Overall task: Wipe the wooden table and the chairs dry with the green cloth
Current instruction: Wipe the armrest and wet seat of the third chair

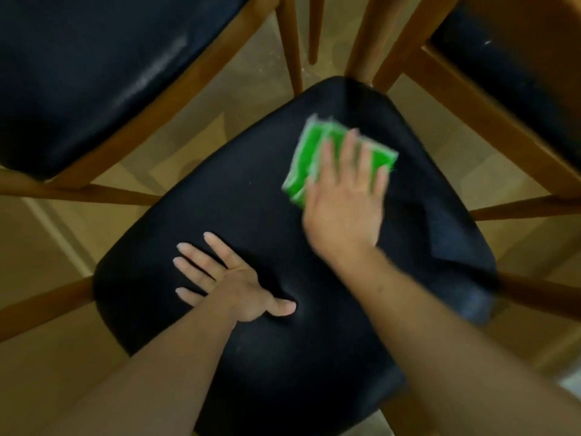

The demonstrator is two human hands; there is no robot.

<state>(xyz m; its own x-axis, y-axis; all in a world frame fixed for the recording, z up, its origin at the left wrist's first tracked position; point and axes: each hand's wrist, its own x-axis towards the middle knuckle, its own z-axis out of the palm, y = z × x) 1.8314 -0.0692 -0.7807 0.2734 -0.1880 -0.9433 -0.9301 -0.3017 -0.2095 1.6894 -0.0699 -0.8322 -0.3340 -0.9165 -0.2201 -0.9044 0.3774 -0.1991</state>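
A chair with a black padded seat [251, 190] and wooden legs stands directly below me. The folded green cloth [311, 155] lies on the far right part of that seat. My right hand [345, 199] presses flat on the cloth with straight, spread fingers; it is blurred by motion. My left hand [226, 281] rests flat on the near left part of the seat, fingers spread, holding nothing. The table is out of view.
A second black-seated chair [81, 73] stands at the upper left and a third [515, 83] at the upper right, their wooden legs close to this seat. Wooden rungs [518, 209] stick out on both sides. Beige floor [37, 247] shows around.
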